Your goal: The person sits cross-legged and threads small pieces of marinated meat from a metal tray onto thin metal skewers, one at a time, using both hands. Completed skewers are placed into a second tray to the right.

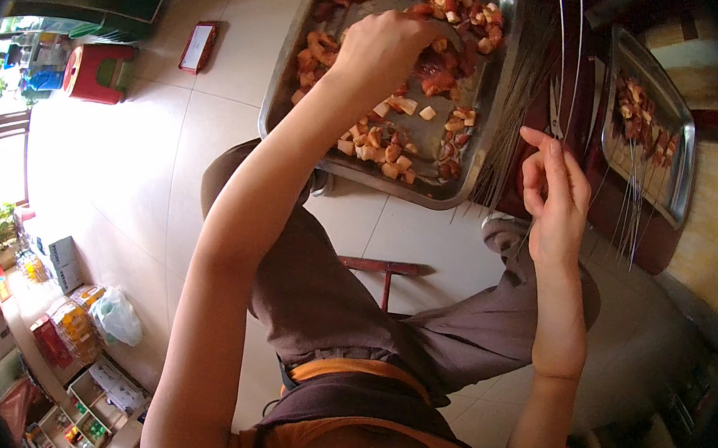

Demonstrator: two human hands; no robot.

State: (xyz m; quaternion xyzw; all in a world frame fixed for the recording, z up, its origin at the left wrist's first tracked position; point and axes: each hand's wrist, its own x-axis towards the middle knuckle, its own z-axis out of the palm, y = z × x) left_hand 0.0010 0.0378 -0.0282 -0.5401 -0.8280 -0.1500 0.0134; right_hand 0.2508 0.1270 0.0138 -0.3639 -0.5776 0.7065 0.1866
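My left hand [384, 46] reaches down into a large metal tray [381, 13] of cut raw meat. Its fingertips are hidden behind the hand, close to dark red meat pieces [440, 75], so whether they pinch a piece is not visible. Paler diced chunks [380, 147] lie in the tray's near part. Off the tray's right side, my right hand [559, 192] is raised with thumb and fingers together on thin metal skewers [577, 56], which point away from me. A bundle of bare skewers [517, 96] lies along the tray's right rim.
Scissors [555, 110] lie beyond my right hand. A smaller metal tray [682, 146] at the right holds loaded meat skewers [636, 115]. A red-framed object [200, 46] and a red stool [96, 72] stand on the tiled floor at left. Packaged goods [73, 322] and a plastic bag [116, 315] are lower left.
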